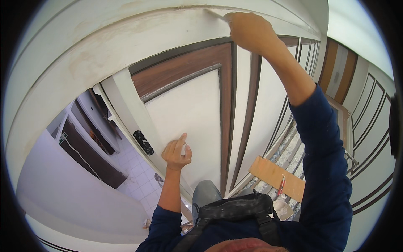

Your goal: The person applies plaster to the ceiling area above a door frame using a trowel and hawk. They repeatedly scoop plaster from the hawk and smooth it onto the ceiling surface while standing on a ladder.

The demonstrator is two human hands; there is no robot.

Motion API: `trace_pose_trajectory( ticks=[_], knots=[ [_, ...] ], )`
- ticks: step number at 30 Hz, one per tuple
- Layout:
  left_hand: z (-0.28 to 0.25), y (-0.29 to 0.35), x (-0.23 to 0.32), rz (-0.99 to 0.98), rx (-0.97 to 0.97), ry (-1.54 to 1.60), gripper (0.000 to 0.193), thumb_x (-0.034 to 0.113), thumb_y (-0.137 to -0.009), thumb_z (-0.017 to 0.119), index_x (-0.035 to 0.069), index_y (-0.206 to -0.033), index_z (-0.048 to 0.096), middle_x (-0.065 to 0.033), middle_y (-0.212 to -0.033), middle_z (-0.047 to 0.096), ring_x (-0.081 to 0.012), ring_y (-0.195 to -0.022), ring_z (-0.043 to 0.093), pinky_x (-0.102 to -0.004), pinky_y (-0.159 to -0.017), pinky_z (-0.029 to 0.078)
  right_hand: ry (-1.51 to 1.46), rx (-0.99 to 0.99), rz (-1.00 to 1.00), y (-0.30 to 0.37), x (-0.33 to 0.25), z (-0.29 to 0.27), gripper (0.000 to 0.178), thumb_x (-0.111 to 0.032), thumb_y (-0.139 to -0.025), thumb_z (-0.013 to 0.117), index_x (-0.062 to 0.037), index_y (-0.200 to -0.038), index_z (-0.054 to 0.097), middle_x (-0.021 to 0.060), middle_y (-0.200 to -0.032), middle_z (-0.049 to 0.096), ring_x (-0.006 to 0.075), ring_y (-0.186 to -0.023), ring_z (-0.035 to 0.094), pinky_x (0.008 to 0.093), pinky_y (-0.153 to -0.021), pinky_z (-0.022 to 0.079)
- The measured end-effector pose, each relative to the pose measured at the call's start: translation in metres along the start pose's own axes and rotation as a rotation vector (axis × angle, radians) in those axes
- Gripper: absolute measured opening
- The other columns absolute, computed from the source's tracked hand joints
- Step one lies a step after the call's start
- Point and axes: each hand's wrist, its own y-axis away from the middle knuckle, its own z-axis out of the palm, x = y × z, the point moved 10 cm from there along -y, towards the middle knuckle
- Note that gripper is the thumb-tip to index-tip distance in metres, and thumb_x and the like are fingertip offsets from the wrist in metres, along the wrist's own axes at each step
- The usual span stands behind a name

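High up at the top of the frame, my right hand [252, 32] is closed around a putty knife [216, 16]. Its thin flat blade points left and meets the white wall [184, 23] just under a ledge with a rough, stained edge; the handle is hidden in my fist. Lower down, my left hand [176, 153] is raised in front of a white door panel [191, 109] with brown wood trim. Its index finger is stretched and the thumb stands apart. A pale patch shows between them, and I cannot tell whether it is something held or the panel behind.
A black lock plate [143, 143] sits beside the opening on the left, with a tiled floor [140, 176] beyond. At lower right, a wooden board [275, 177] bears a red-handled tool [281, 185] over a plaster-spattered surface. A black bag [237, 210] hangs across my front.
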Motion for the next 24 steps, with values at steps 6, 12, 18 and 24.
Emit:
trace_pose_trajectory(
  ticks=[6, 12, 18, 24],
  knots=[
    [0.001, -0.001, 0.002, -0.005, 0.007, 0.011, 0.039, 0.011, -0.08, 0.062, 0.002, -0.116, 0.074, -0.0038, -0.071, 0.067, -0.0216, -0.063, 0.064, -0.032, -0.057, 0.053, -0.221, 0.226, 0.192, 0.038, 0.048, 0.012, 0.04, -0.02, -0.104, 0.048, -0.0175, -0.143, 0.058, 0.0209, -0.106, 0.068, 0.0397, -0.096, 0.068, 0.0511, -0.084, 0.053],
    [0.003, 0.0, 0.0, -0.001, 0.002, -0.003, 0.04, 0.012, -0.078, 0.064, 0.003, -0.115, 0.075, -0.0037, -0.072, 0.066, -0.0214, -0.063, 0.065, -0.0317, -0.058, 0.055, -0.296, 0.362, 0.239, 0.028, 0.063, 0.054, 0.04, -0.016, -0.102, 0.052, -0.0164, -0.141, 0.058, 0.0221, -0.102, 0.062, 0.0407, -0.091, 0.067, 0.052, -0.079, 0.055],
    [0.003, 0.002, 0.0, 0.002, 0.001, -0.011, 0.04, 0.012, -0.077, 0.064, 0.003, -0.115, 0.075, -0.0039, -0.073, 0.067, -0.0223, -0.063, 0.065, -0.0321, -0.058, 0.056, -0.367, 0.307, 0.309, 0.025, 0.036, 0.086, 0.05, -0.011, -0.099, 0.052, -0.0146, -0.149, 0.049, 0.0249, -0.107, 0.059, 0.0421, -0.092, 0.067, 0.0511, -0.078, 0.056],
    [0.004, -0.003, 0.004, 0.02, -0.002, -0.002, 0.037, 0.013, -0.081, 0.062, 0.001, -0.115, 0.073, -0.0042, -0.07, 0.067, -0.0221, -0.063, 0.066, -0.0328, -0.058, 0.054, -0.155, 0.198, 0.186, 0.014, 0.046, 0.07, 0.049, -0.013, -0.097, 0.055, -0.0151, -0.146, 0.053, 0.0237, -0.106, 0.066, 0.0407, -0.093, 0.069, 0.0508, -0.079, 0.057]
  ],
)
